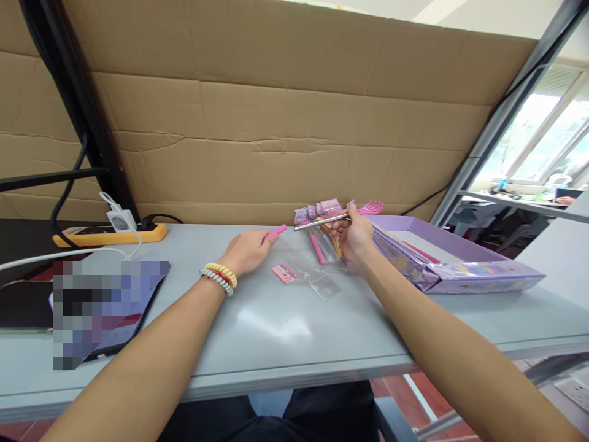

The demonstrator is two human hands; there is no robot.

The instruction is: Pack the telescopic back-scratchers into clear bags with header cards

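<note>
You are in what looks like a shared workroom or study room, though an office or a classroom cannot be ruled out. Your grey bench (pixel 276 325) stands in a metal frame (pixel 497 132), screened by a cardboard sheet (pixel 285 123), with a yellow power strip (pixel 64 238) and a white charger (pixel 122 220) on it. Past the frame you see another cluttered table (pixel 488 184) beside broad windows (pixel 543 129), and reddish floor tiles (pixel 432 390) below.

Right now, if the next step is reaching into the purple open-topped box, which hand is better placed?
Probably the right hand: it is beside the purple open-topped box, though it holds a slim silver metal rod. The left hand, holding a short pink stick, is farther from the box.
</note>
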